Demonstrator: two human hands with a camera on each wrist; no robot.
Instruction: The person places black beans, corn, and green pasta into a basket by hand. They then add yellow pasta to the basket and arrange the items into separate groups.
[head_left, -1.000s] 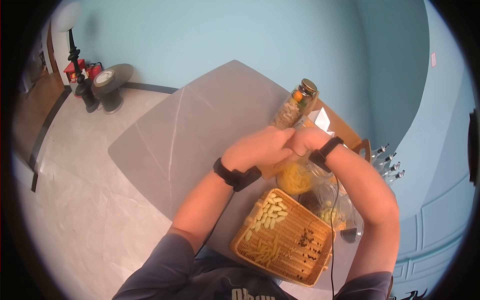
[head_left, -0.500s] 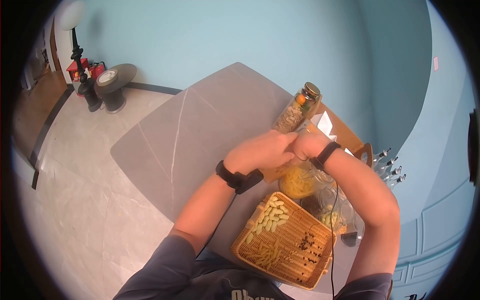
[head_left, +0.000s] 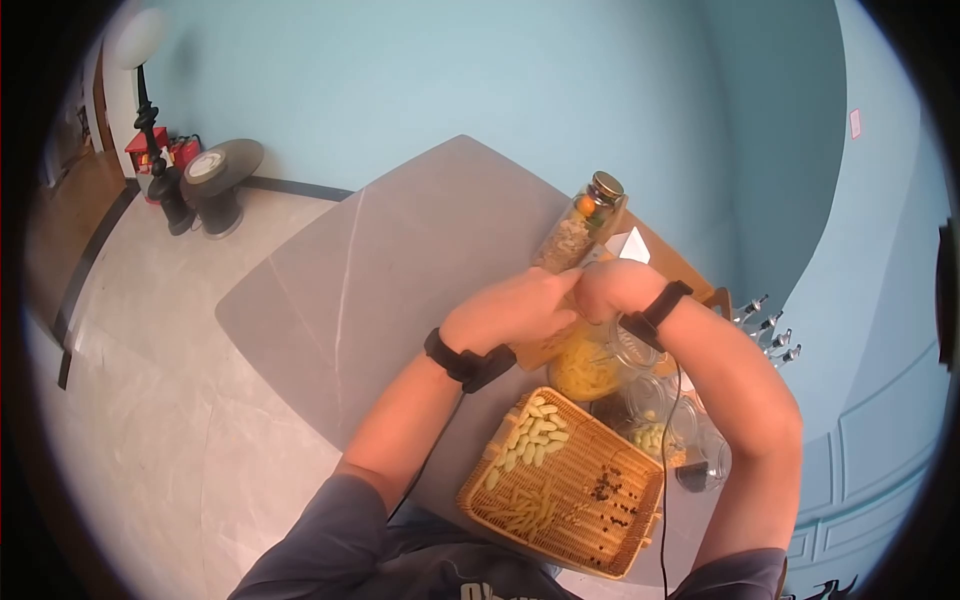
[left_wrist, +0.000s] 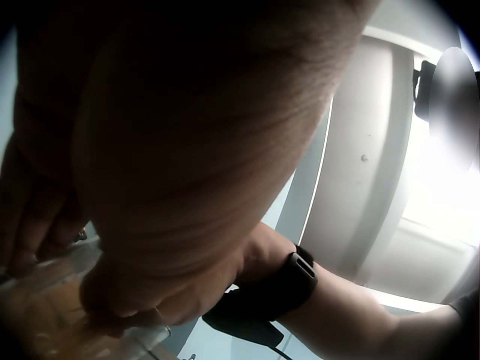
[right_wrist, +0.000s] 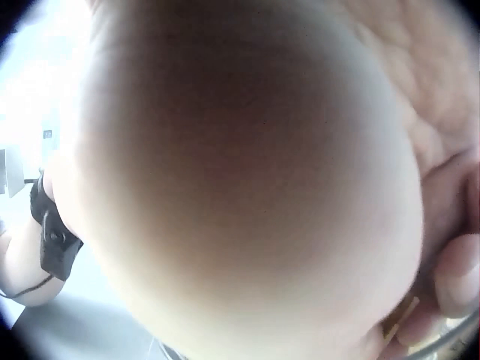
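At the far left, a black-stemmed lamp point(head_left: 147, 125) and a low side table point(head_left: 215, 190) are seen on the pale floor. To their right the grey bench point(head_left: 390, 225) is crossed by white veins. The left hand point(head_left: 515, 312), banded in black at the wrist, is reached in over the bench, its thumb side brought against the other hand; its grip cannot be told, since its fingertips are hidden from above. Near the body, a wicker basket point(head_left: 580, 465) is laid with cream pods point(head_left: 537, 438) at its upper left, yellow sticks point(head_left: 525, 508) below them and dark beans point(head_left: 607, 488) at the right. Beyond the hands, a tall jar point(head_left: 577, 228) is topped by a gold lid. A jar of yellow pieces point(head_left: 583, 375) is placed between hands and basket. The right hand point(head_left: 617, 290) is bent downward at the wrist, its fingers mostly hidden, so its hold cannot be told either. In the left wrist view, a clear container point(left_wrist: 41, 322) with tan contents is met by fingers. Farther right, a glass jar with pale pieces point(head_left: 652, 437) and one with dark contents point(head_left: 700, 473) are grouped beside the basket; bottles with metal spouts point(head_left: 772, 330) are stood beyond the right forearm.
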